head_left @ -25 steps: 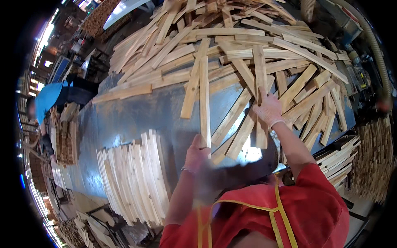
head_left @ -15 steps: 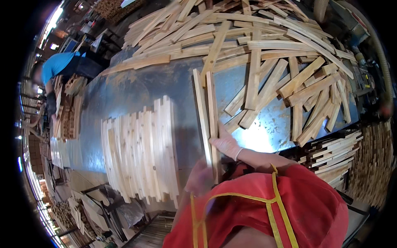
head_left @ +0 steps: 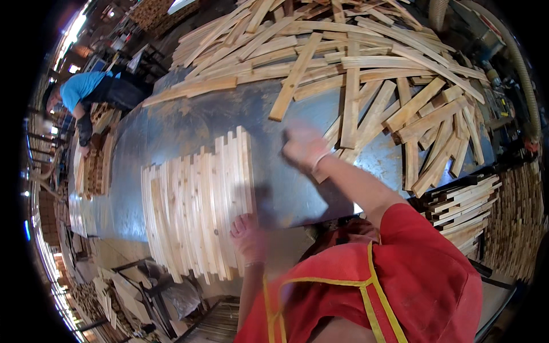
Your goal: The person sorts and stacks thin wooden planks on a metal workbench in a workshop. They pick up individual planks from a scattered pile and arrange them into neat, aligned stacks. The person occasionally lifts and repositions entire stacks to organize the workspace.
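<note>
Slats [head_left: 197, 211] lie aligned — left hand [head_left: 247, 235] at their edge, right hand [head_left: 303, 147] blurred, apart — whether fingers grasp, I cannot tell

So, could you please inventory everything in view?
Flat metal table: one, blue-grey, centre
Row of long wooden slats: many, pale, table's near left
Loose wooden slats: dozens, tan, table's far and right parts
Stacked wooden pieces: several, brown, left
Co-worker: one, blue top, far left
Piled wooden slats: many, pale, lower right
Ribbed hoses: two, beige, upper right
Cloth garment: one, red with yellow trim, lower middle
Left hand: one, at the row's near right
Right hand: one, blurred, over the table
</note>
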The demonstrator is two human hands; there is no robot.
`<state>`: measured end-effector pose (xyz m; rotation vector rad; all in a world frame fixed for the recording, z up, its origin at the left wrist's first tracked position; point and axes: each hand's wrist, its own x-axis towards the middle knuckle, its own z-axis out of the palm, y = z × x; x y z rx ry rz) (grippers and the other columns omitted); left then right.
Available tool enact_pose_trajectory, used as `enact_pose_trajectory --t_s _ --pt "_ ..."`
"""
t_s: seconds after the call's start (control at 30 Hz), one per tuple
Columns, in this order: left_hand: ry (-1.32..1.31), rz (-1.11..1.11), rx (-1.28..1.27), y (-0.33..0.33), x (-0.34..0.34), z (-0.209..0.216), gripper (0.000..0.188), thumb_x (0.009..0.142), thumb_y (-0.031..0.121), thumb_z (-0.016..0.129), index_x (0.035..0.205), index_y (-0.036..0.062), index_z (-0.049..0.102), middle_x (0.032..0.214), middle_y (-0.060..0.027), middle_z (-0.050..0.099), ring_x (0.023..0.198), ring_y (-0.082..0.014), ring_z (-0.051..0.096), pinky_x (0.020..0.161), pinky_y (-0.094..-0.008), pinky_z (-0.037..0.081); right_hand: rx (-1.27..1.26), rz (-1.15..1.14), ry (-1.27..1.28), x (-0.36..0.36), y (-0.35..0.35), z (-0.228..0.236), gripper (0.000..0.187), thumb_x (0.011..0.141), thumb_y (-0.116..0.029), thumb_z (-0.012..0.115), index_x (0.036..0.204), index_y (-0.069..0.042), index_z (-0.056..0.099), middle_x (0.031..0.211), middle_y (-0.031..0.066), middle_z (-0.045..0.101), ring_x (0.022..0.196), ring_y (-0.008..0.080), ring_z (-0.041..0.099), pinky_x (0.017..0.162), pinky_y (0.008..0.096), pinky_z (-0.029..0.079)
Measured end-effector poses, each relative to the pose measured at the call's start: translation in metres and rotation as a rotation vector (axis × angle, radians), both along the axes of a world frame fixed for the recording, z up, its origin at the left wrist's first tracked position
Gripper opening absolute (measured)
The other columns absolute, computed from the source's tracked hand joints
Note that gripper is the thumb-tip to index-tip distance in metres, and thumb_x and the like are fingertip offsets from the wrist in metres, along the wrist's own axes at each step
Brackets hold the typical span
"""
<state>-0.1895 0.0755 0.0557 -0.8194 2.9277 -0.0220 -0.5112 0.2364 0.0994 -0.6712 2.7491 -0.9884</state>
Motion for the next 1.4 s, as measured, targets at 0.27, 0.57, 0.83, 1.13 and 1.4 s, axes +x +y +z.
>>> enact_pose_trajectory --t_s 0.27,0.57,0.83,1.13,1.4 --pt "0.074 -0.250 0.220 0.066 -0.096 0.012 0.082 0.086 0.042 0.082 0.153 0.0070 0.052 0.156 -0.0188 0.055 0.142 -0.0394 0.054 0.113 -0.0511 0.047 0.277 -0.267 -0.156 -0.041 0.119 -0.012 0.065 0.083 -0.044 0.074 0.128 0.001 0.059 0.118 0.0248 0.068 0.115 0.0460 0.067 0.100 0.0513 0.055" --pt "-0.087 -0.082 0.459 0.107 -0.198 0.003 0.096 0.086 0.044 0.085 0.161 0.0041 0.041 0.146 -0.0198 0.062 0.121 -0.0398 0.068 0.098 -0.0501 0.057 0.480 -0.119 0.469 -0.180 0.180 -0.020 0.066 0.088 -0.015 0.062 0.154 -0.010 0.053 0.156 0.0191 0.056 0.147 0.0410 0.050 0.120 0.0533 0.042" --pt "0.359 0.541 1.788 0.056 -0.140 0.027 0.068 0.095 0.006 0.069 0.161 0.0008 0.053 0.127 -0.0052 0.071 0.102 -0.0111 0.066 0.087 -0.0279 0.056 0.474 0.401 -0.102 -0.220 0.128 0.031 0.068 0.101 -0.045 0.071 0.157 -0.009 0.055 0.139 0.0203 0.069 0.133 0.0345 0.065 0.107 0.0438 0.052" --pt "0.401 0.326 1.330 0.047 -0.016 0.026 0.060 0.090 0.016 0.076 0.148 0.0038 0.064 0.125 -0.0090 0.074 0.101 -0.0240 0.072 0.090 -0.0373 0.058 0.152 0.381 -0.535 0.086 0.045 -0.050 0.082 0.099 -0.067 0.058 0.127 0.010 0.064 0.119 0.0358 0.073 0.111 0.0472 0.074 0.101 0.0513 0.056" --pt "0.151 -0.111 0.143 0.025 -0.009 0.008 0.071 0.080 0.029 0.082 0.144 0.0107 0.059 0.146 -0.0158 0.059 0.144 -0.0398 0.050 0.119 -0.0583 0.039 0.076 0.745 -0.468 0.107 -0.030 -0.057 0.050 0.099 -0.043 0.063 0.128 -0.002 0.060 0.118 0.0297 0.073 0.114 0.0484 0.070 0.101 0.0530 0.054"
